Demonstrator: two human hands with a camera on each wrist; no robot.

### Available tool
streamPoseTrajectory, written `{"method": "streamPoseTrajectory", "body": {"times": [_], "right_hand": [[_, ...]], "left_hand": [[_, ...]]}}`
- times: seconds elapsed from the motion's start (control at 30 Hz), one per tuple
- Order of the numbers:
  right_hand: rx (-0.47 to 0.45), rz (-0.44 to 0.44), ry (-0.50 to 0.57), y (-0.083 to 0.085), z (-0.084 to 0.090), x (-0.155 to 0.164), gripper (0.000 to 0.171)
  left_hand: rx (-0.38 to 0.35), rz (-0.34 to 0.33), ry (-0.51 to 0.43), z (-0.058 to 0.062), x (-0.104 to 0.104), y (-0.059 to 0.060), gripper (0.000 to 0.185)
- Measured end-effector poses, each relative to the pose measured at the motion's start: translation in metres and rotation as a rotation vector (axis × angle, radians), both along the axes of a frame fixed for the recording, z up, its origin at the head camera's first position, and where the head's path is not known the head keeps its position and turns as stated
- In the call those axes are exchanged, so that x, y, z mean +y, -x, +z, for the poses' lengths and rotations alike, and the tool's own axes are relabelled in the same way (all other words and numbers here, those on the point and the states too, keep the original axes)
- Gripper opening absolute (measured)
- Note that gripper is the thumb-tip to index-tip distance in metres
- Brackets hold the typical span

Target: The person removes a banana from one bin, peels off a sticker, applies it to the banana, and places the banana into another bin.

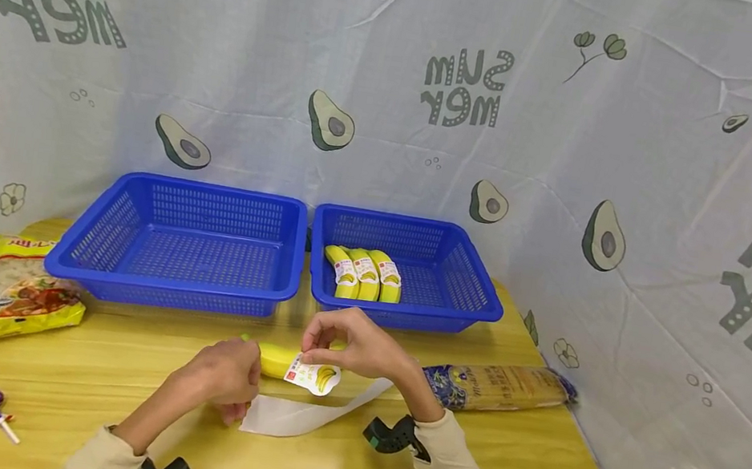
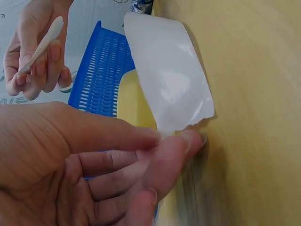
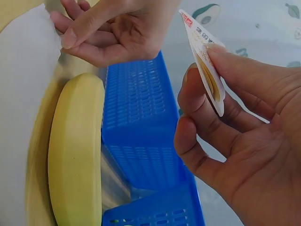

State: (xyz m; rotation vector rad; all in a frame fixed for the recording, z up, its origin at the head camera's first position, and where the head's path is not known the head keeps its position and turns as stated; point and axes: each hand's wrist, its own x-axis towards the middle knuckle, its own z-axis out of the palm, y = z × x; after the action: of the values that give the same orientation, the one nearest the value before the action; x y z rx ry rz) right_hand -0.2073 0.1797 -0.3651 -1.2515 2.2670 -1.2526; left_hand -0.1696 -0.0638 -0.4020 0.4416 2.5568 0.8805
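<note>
Right hand pinching a sticker just above the banana, left hand pinching the backing strip — banana lying crosswise between both hands, long axis left–right.

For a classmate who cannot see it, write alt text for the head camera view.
The right hand pinches a banana sticker above a yellow banana on the wooden table, while the left hand holds a white backing strip. Behind, two blue baskets; the right basket holds three stickered bananas.
</note>
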Motion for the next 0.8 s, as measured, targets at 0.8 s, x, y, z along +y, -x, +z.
{"method": "streamPoseTrajectory", "body": {"times": [0.8], "right_hand": [[-0.017,-0.031,0.012,0.001,0.003,0.006,0.009]], "left_hand": [[-0.123,-0.626,-0.351,0.008,0.002,0.008,0.02]]}}
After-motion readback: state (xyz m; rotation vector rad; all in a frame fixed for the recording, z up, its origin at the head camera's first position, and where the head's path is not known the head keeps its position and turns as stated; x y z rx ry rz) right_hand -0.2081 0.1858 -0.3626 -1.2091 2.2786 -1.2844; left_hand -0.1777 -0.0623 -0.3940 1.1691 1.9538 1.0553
